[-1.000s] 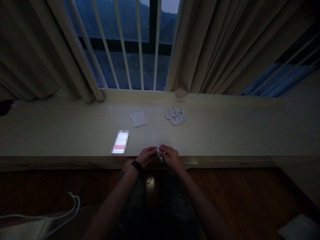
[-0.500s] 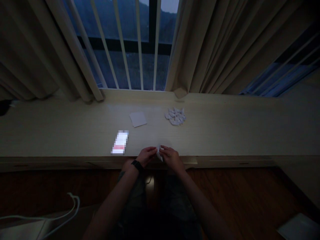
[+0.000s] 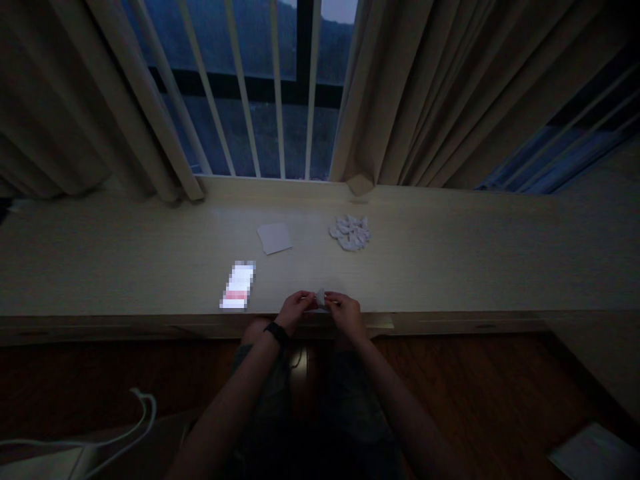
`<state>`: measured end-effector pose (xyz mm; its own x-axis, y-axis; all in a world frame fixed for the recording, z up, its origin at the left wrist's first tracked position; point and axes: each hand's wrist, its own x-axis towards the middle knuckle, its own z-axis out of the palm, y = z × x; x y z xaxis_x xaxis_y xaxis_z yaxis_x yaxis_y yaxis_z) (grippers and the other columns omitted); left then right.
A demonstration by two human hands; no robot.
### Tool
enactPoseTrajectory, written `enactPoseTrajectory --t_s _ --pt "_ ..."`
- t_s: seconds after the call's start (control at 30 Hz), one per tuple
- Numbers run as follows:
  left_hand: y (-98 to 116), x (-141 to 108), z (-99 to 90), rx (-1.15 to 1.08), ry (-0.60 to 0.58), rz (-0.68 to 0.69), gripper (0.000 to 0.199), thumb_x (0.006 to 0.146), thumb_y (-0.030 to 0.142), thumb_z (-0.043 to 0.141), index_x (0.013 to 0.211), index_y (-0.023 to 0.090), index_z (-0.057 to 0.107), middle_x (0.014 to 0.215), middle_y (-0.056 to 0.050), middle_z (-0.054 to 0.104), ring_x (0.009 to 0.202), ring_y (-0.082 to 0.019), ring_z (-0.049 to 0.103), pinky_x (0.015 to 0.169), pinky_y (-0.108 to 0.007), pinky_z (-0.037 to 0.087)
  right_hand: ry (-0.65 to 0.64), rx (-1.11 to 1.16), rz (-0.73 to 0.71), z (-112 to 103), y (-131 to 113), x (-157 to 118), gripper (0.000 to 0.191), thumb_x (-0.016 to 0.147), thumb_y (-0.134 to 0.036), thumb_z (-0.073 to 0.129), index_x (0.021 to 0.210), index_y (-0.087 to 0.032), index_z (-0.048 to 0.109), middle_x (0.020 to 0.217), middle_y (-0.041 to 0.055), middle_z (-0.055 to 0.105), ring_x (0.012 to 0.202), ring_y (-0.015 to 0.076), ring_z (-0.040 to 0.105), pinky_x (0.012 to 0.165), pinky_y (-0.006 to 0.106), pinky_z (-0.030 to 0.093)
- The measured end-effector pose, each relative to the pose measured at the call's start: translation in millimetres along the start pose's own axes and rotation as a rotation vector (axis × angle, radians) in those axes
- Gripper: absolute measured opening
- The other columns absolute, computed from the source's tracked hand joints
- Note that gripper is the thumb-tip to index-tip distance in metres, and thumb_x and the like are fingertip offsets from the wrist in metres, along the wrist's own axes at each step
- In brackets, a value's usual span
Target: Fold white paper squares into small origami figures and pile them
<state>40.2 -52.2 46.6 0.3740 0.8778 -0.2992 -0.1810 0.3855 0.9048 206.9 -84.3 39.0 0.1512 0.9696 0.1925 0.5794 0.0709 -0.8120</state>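
Observation:
A small folded piece of white paper (image 3: 321,299) is pinched between my two hands, just above the front edge of the pale tabletop (image 3: 450,267). My left hand (image 3: 297,309), with a dark watch on its wrist, grips the paper's left side. On its right side the fingertips of my right hand (image 3: 346,311) are closed. Farther back lies a stack of square white paper sheets (image 3: 275,239). To the right of that stack is a pile of small folded paper pieces (image 3: 350,233); their exact shape is too dim to make out.
A lit phone (image 3: 238,285), its screen blurred, lies left of my hands. Beige curtains (image 3: 400,100) and a barred window stand behind the tabletop. A white cable (image 3: 150,407) loops at lower left, and a pale flat object (image 3: 595,452) is at lower right.
The folded paper has been turned between my fingers: it pointed downward before and now shows a peak pointing up. My hands stay in nearly the same place.

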Motion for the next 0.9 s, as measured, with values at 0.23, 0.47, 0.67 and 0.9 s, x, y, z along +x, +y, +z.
enactPoseTrajectory --t_s 0.23,0.47,0.67,0.9 --pt "3.1 -0.6 7.0 -0.160 -0.006 -0.054 0.033 0.071 0.039 0.072 0.089 0.014 0.060 0.091 -0.009 0.067 0.083 -0.016 0.064 0.078 -0.031 0.050 0.041 0.088 0.032 0.9 -0.8 4.3 0.016 0.080 -0.027 0.057 0.083 -0.023 0.073 0.095 0.0037 0.072 0.085 0.0187 0.066 0.082 0.034 0.052" --pt "5.5 2.2 6.2 -0.201 0.002 -0.149 0.032 0.074 0.043 0.069 0.088 0.016 0.059 0.085 -0.006 0.066 0.071 -0.014 0.064 0.067 -0.028 0.052 -0.078 -0.171 -0.226 -8.8 -2.4 8.9 0.015 0.081 -0.020 0.061 0.088 -0.025 0.073 0.101 0.0036 0.070 0.096 0.0196 0.061 0.088 0.036 0.048" --pt "2.2 7.9 4.5 -0.259 0.018 -0.195 0.033 0.071 0.043 0.071 0.086 0.017 0.058 0.083 -0.005 0.065 0.068 -0.013 0.062 0.064 -0.027 0.052 -0.100 -0.191 -0.265 -10.0 -7.9 8.5 0.017 0.082 -0.017 0.059 0.090 -0.025 0.072 0.102 0.0027 0.070 0.096 0.0194 0.060 0.087 0.035 0.047" --pt "5.6 10.4 8.2 -0.269 0.013 -0.133 0.034 0.069 0.040 0.074 0.082 0.013 0.059 0.079 -0.005 0.064 0.069 -0.012 0.060 0.067 -0.027 0.052 -0.039 -0.180 -0.284 -9.6 -8.2 8.9 0.020 0.083 -0.014 0.057 0.090 -0.025 0.072 0.103 0.0030 0.070 0.096 0.0186 0.060 0.090 0.035 0.046"
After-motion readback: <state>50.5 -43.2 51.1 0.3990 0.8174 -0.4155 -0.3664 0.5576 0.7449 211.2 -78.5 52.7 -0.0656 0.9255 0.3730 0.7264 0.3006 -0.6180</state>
